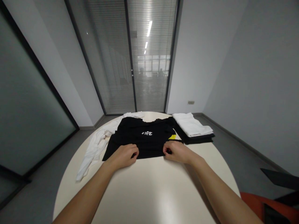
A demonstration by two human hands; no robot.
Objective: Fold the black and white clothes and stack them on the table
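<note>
A black T-shirt [144, 144] with white lettering on its front lies spread on the table, its neckline at the far side. At its near edge my left hand [125, 155] has its fingers curled in a pinch on the cloth. My right hand [176, 151] pinches the same edge farther right, thumb and fingers closed. A small yellow patch [173, 137] shows beside the shirt's right side, just beyond my right hand. The fingertips of both hands are partly hidden.
The round cream table [142, 193] carries a crumpled white garment [93, 149] at the left. A folded white cloth [192, 124] rests on folded black cloth [198, 140] at the right. An orange-red chair [263, 205] stands at the lower right. Glass doors [151, 77] are beyond.
</note>
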